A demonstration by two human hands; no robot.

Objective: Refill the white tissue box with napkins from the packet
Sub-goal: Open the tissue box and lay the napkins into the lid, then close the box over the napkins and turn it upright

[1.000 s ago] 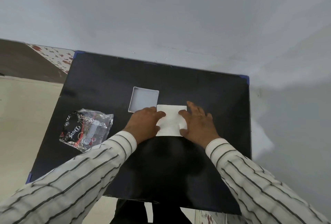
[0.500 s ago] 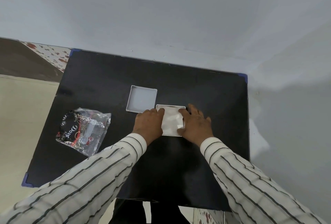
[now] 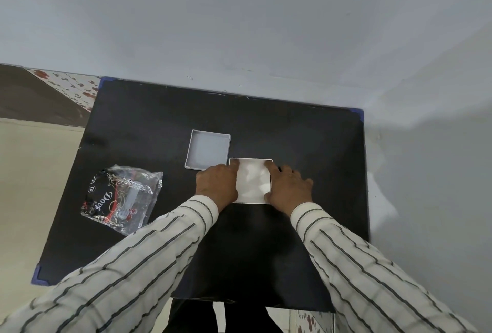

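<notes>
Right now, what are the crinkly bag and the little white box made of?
The crinkly bag looks like thin clear plastic film: it shines, wrinkles, and the black print shows through. The little white box seems to be stiff matte card or plastic; its thin straight rim holds shape, but I can't tell which. The napkins inside look like soft white paper, slightly rumpled.

Box [image 3: 251, 201] sides — hidden by hands.
</notes>
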